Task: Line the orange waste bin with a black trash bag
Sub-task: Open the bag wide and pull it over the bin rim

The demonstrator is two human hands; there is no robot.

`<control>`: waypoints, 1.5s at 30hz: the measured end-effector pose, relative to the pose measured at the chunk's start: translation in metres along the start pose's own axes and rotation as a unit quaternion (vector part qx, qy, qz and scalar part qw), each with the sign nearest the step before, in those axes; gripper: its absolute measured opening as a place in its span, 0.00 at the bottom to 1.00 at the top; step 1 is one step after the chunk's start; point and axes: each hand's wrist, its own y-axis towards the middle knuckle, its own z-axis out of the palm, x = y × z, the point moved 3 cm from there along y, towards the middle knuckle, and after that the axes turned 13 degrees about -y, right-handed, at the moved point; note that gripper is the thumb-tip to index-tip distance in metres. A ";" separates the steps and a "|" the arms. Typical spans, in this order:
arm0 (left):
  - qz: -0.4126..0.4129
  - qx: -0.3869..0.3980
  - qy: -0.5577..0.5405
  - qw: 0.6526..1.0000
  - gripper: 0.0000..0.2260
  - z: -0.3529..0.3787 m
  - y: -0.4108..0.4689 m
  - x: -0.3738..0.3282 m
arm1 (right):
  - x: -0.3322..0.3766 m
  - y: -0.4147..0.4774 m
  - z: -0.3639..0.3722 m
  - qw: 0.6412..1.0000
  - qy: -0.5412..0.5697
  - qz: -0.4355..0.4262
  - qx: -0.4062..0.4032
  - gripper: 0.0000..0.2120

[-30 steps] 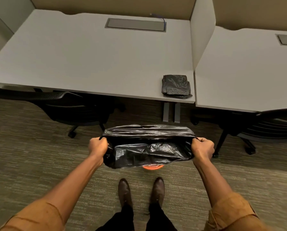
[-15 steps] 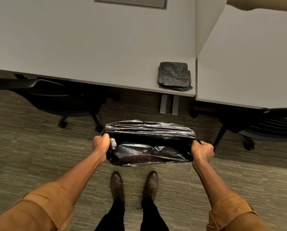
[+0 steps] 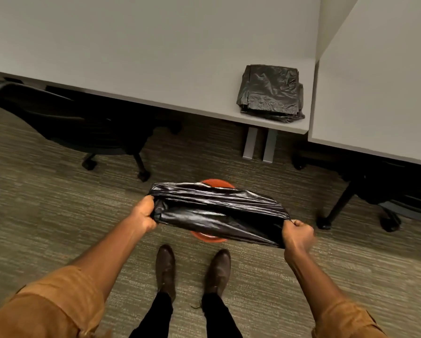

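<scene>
A black trash bag (image 3: 219, 211) is stretched wide between my hands, its mouth pulled open above the orange waste bin (image 3: 215, 183). Only thin orange arcs of the bin's rim show, one past the bag's far edge and one under its near edge; the bag hides the rest. My left hand (image 3: 144, 214) grips the bag's left end. My right hand (image 3: 298, 234) grips the right end, slightly lower and nearer to me. The bin stands on the carpet just ahead of my shoes (image 3: 192, 268).
A folded stack of black bags (image 3: 270, 92) lies at the near right corner of the grey desk (image 3: 131, 57). A second desk (image 3: 375, 81) adjoins it on the right. Black office chairs stand on the left (image 3: 82, 123) and on the right (image 3: 387, 191).
My view has tilted down and closed in. The bag has flattened and slanted, my right hand dropping lower, and the bin's far rim has come into sight behind it.
</scene>
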 end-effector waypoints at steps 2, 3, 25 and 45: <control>0.020 0.017 0.017 1.000 0.18 -0.001 0.011 0.010 | -0.007 0.010 0.009 1.000 0.017 0.015 0.007 0.12; 0.037 0.015 0.028 0.999 0.20 -0.003 0.018 0.014 | -0.010 0.016 0.013 1.000 0.022 0.021 0.008 0.11; 0.130 -0.040 0.306 0.942 0.21 -0.060 0.267 0.098 | -0.102 0.109 0.212 0.999 -0.031 0.002 -0.014 0.13; 0.200 0.041 0.306 0.930 0.21 -0.041 0.393 0.119 | -0.124 0.169 0.329 0.993 -0.043 -0.113 -0.007 0.22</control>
